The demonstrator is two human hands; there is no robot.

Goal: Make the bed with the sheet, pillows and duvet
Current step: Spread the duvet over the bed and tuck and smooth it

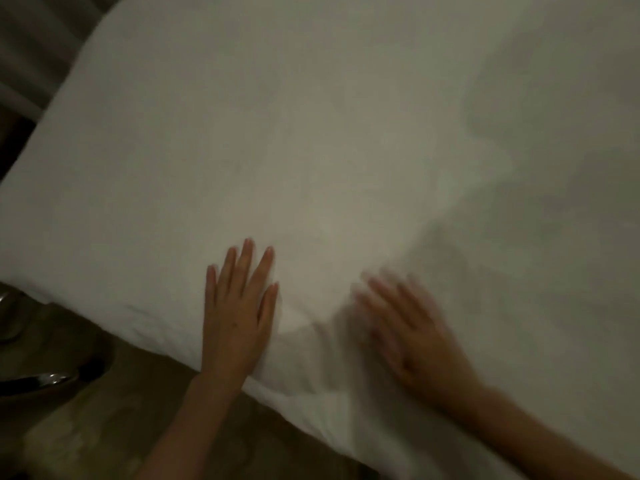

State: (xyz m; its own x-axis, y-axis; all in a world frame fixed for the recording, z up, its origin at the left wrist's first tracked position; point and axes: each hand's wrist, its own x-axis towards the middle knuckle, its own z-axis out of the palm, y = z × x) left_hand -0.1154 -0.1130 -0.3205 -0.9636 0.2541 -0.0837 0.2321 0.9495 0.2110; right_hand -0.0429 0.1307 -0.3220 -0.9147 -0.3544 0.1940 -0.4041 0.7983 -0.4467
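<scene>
— Both hands down flat on the sheet (311, 150). Left hand (239, 313) sharp in frame, fingers straight and slightly spread, palm pressing near the mattress edge, grasping nothing. Right hand (412, 330) smeared by motion blur; reads as flat, fingers extended, likewise holding nothing, though finer detail not recoverable.

— Location of the sheet?

— Spread white across the whole bed top, draping over the near edge below the wrists. Smooth at left and centre. Rumpled folds (502, 174) at right, just beyond the right hand, plus a bunched patch between the two hands near the edge.

— Step in hand?

— Judged as smoothing the sheet. No pillows or duvet in sight, so likely early in the task.

— Next move?

— Probably a sweep toward the rumpled side, left palm anchoring the cloth to stop it dragging. Overhang at the near edge probably wants tucking afterwards.

— Surroundings?

— Brownish floor (114, 427) below the bed edge. Dark rounded object with a shiny metal part (48, 377) at lower left; identity unclear in dim light. Striped dark surface at upper left, possibly curtain or wall.

— Brands, labels, writing?

— None legible anywhere. Dim, soft footage.
</scene>
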